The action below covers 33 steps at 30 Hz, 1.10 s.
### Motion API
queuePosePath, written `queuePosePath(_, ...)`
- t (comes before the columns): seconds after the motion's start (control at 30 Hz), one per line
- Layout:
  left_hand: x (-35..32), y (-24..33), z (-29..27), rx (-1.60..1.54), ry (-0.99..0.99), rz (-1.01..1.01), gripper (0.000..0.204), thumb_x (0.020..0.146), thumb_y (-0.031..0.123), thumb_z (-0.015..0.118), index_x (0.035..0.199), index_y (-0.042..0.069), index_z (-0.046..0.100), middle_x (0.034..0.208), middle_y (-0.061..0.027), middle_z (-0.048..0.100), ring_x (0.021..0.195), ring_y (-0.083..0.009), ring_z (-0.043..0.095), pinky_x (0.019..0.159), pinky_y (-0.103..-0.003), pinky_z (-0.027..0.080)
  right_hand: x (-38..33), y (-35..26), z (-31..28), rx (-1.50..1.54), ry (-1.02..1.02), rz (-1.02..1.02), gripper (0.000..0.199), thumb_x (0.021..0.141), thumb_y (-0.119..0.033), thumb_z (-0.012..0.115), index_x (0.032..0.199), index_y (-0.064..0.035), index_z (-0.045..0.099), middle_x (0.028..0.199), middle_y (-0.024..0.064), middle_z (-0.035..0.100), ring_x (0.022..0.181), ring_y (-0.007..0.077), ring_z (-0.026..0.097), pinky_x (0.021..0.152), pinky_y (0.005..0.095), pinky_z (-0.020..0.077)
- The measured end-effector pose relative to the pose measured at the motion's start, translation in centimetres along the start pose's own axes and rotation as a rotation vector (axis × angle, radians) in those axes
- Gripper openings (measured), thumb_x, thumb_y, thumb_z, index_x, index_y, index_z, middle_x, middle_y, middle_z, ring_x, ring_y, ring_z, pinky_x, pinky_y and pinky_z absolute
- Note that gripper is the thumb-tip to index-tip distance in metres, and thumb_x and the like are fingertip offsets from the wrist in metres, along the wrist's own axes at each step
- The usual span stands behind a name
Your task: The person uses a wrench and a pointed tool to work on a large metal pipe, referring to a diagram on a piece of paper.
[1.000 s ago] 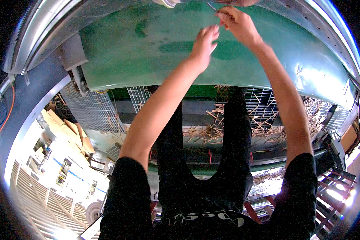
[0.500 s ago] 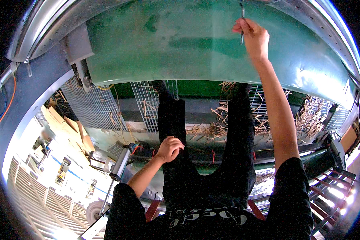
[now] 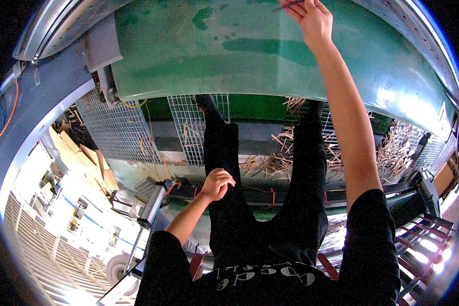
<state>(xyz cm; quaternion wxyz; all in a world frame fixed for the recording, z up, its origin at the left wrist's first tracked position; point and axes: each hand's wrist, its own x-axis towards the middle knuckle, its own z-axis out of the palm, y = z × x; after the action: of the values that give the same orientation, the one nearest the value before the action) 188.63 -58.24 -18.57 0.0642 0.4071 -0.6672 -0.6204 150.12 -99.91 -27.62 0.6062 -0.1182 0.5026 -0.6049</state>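
My right hand (image 3: 315, 20) reaches far out over the green belt (image 3: 209, 66), close to the top edge of the view. Its fingers are closed on a thin dark metal tool (image 3: 285, 6), slender like a rod; its exact kind does not show, and the hand's fingertips are partly cut off by the frame. Over my left thigh, my left hand (image 3: 219, 184) hangs with its fingers curled in. I see nothing in that hand, though its palm is mostly turned away.
Metal grates (image 3: 120, 127) stand below the belt, with many thin wooden sticks (image 3: 398, 145) strewn over the right-hand ones. A perforated metal rail (image 3: 415, 46) curves along the far right. Flattened cardboard (image 3: 81, 158) lies at left, beside a grey machine frame (image 3: 56, 86).
My right hand has moved farther away over the belt, and the tool has swung from upright to slanting sideways. My left hand has shifted only slightly.
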Motion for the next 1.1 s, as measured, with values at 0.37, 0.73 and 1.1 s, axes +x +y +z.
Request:
queuePosePath(0.37,4.2,0.1,0.6,0.116,0.075,-0.216,0.012,0.085,0.001,0.060,0.086,0.010,0.069,0.085,-0.0107,0.068,0.089,-0.0321,0.066,0.082,-0.044,0.052,-2.5,0.5,-8.7,-0.352,0.303,0.050,0.030,0.105,-0.024,0.060,0.107,0.0054,0.067,0.080,0.0076,0.063,0.072,0.0187,0.066,0.074,0.0336,0.0634)
queuePosePath(0.73,14.5,3.1,3.1,-0.119,0.194,-0.428,0.011,0.100,0.004,0.056,0.101,0.003,0.067,0.099,-0.0103,0.075,0.091,-0.0213,0.074,0.082,-0.034,0.058,-3.7,-2.1,-3.3,-0.724,0.030,-0.346,0.028,0.104,-0.020,0.061,0.101,0.0044,0.073,0.091,0.0104,0.075,0.080,0.0175,0.074,0.074,0.0317,0.0617)
queuePosePath(1.1,14.0,3.4,4.1,-0.234,0.204,-0.455,0.009,0.100,0.007,0.058,0.103,0.005,0.066,0.097,-0.0079,0.075,0.087,-0.0212,0.074,0.077,-0.033,0.058,-0.3,0.9,-1.3,-0.149,0.103,-0.022,0.025,0.109,-0.024,0.051,0.100,-0.0025,0.061,0.085,0.0087,0.069,0.075,0.0214,0.071,0.073,0.0347,0.0605)
